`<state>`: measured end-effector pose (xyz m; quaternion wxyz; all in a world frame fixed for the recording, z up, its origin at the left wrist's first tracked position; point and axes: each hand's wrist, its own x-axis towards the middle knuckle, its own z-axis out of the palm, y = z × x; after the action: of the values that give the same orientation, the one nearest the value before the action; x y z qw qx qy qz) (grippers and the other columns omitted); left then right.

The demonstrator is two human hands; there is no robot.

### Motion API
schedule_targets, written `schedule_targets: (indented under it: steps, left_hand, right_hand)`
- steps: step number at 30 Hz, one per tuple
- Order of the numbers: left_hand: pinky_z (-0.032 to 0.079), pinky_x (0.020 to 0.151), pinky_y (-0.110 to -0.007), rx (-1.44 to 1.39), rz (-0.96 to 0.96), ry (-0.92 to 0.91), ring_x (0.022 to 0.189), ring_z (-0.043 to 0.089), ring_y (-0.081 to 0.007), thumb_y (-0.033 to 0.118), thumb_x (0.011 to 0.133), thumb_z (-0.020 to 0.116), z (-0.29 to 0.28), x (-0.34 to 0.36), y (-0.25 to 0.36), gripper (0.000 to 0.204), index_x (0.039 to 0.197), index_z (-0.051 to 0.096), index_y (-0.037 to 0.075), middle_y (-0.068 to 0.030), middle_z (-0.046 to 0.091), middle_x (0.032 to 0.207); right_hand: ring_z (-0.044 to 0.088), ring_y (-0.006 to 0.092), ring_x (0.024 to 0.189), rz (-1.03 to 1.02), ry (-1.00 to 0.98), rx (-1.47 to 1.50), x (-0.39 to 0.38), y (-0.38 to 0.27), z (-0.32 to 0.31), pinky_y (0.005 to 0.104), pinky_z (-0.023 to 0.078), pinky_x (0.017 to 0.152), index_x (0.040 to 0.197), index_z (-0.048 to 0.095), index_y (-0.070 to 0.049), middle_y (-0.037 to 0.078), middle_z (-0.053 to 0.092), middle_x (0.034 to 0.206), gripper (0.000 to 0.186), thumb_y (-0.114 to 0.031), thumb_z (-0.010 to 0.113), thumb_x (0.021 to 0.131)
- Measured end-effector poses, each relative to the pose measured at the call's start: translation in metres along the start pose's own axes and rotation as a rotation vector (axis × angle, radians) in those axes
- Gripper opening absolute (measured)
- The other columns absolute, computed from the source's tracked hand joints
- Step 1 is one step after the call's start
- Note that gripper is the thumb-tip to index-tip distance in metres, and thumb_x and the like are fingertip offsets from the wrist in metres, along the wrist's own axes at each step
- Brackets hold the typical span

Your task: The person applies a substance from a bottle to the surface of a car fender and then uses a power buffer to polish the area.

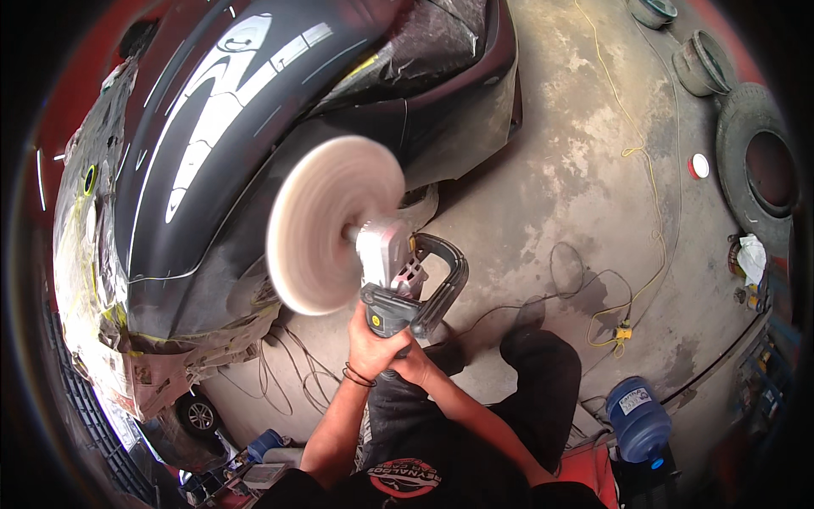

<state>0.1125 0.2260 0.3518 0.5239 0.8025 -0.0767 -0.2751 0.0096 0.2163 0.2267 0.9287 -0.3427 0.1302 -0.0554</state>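
Note:
A car polisher [383, 254] with a grey metal head and black loop handle is held in front of me. Its wide white pad [326, 229] is blurred as if spinning, and it overlaps the side of a dark car body [254, 119] in this view; whether it touches the paint I cannot tell. My left hand [368, 343], a dark band at its wrist, is wrapped round the polisher's rear grip. Just below and to the right, my right hand [414, 363] is closed round the same grip. Fingers of both hands are partly hidden.
Masking paper [89, 229] covers the car's left part, and clear plastic [432, 42] covers another section. Cables [297, 365] lie on the concrete floor. A yellow cord [649, 195] runs along the right, near a tyre [731, 144], buckets [702, 72] and a blue water jug [640, 424].

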Motion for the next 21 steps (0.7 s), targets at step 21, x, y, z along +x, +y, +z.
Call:
schedule_targets:
  steps: [21]
  left_hand:
    - [0.062,0.087,-0.046,0.572,0.332,-0.188,0.094,0.080,-0.0385,0.041,0.067,0.093,0.074,0.184,-0.250,0.076,0.124,0.067,-0.002,-0.0252,0.078,0.098]
  right_hand:
    - [0.059,0.0171,0.132,-0.120,0.080,0.538,0.159,0.269,-0.196,0.0367,0.051,0.110,0.156,0.046,-0.011,0.003,0.056,0.145,0.077,-0.030,0.082,0.091]
